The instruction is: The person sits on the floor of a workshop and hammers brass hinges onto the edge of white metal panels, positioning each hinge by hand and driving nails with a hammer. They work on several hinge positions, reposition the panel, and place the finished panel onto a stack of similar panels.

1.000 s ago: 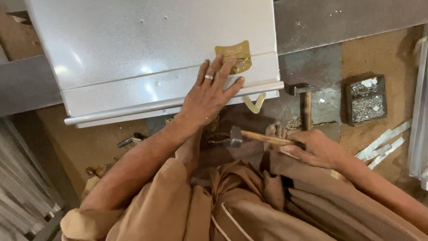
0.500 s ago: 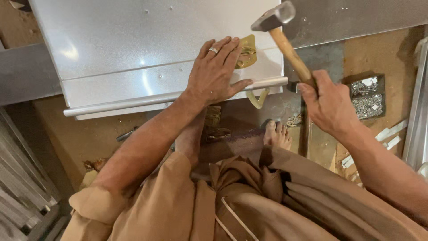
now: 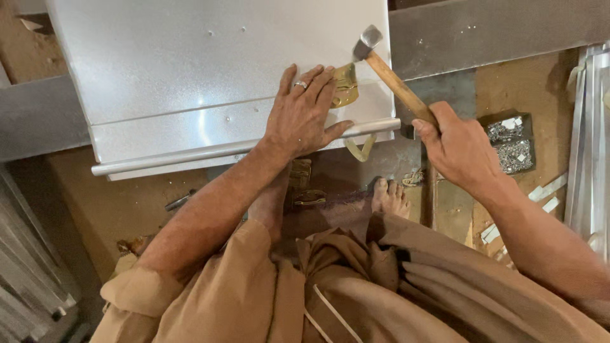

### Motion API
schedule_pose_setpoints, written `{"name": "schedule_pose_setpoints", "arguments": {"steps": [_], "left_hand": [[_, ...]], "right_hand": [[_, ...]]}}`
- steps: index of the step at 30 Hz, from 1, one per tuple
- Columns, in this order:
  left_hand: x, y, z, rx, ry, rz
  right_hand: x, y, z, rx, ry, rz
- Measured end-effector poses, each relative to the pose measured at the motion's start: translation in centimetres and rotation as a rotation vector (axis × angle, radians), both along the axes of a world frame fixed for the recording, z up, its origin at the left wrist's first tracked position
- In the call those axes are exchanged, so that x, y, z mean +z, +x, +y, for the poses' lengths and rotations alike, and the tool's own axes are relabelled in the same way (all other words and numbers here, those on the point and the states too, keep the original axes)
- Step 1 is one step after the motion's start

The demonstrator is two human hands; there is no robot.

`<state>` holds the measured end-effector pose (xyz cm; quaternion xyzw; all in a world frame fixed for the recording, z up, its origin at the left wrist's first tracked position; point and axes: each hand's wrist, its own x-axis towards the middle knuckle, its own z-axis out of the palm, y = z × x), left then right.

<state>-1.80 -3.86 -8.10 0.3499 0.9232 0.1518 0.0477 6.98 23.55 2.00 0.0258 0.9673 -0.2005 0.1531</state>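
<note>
Step in hand, as judged: fixing the brass fitting (image 3: 345, 86) to the sheet-metal panel (image 3: 210, 76) by hammering. To do it well: short, square blows, keeping the fingertips back from the strike point and the panel pinned flat.

Left hand (image 3: 304, 114): fingers spread, palm pressed flat on the panel, fingertips touching the fitting's left edge.
Right hand (image 3: 460, 149): closed around the wooden handle of the hammer (image 3: 389, 71), steel head just right of the fitting.

Fitting: small, yellow, shiny, shaped plate, lying near the panel's lower right corner, just above its rolled edge
</note>
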Motion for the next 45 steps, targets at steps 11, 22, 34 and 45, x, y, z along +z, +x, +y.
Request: {"name": "schedule_pose_setpoints", "arguments": {"steps": [11, 22, 34, 45], "left_hand": [[-0.2, -0.1, 0.1, -0.001, 0.036, 0.045], [0.7, -0.2, -0.3, 0.029, 0.057, 0.065], [1.5, -0.1, -0.5, 0.019, -0.002, 0.052], [1.3, 0.1, -0.5, 0.033, -0.003, 0.034]], "right_hand": [[-1.6, 0.6, 0.2, 0.041, 0.064, -0.029], [1.3, 0.8, 1.9, -0.207, -0.352, 0.139], [-4.3, 0.3, 1.1, -0.093, -0.019, -0.060], [-3.7, 1.4, 1.8, 0.061, -0.250, 0.550]]}}
